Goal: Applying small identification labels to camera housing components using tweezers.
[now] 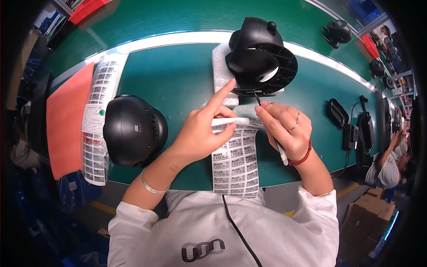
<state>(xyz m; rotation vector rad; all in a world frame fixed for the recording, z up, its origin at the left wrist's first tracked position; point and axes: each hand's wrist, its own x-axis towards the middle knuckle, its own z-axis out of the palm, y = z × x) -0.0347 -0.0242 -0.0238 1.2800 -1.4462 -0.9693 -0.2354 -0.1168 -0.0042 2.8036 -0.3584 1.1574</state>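
My left hand (pixel 202 131) pinches the curled upper edge of a label sheet (pixel 235 164) between thumb and folded fingers. Its index finger stretches out to the lower rim of a black rounded housing (pixel 251 60). My right hand (pixel 287 127) grips a slim pen-like tool (pixel 281 153) with a pale end; its thin dark tip meets the housing's rim. The housing rests tilted on a white foam block (pixel 220 66), its hollow side toward me. Printed rows of small labels cover the sheet, which hangs down over the table's front edge.
A second black housing (pixel 133 130) stands left, beside a bagged stack of label sheets (pixel 95 155) and an orange sheet (pixel 69 124). Black parts with a cable (pixel 351 129) lie right. A white rail (pixel 178 38) crosses behind. Cartons (pixel 367 213) and another person (pixel 387 167) are at far right.
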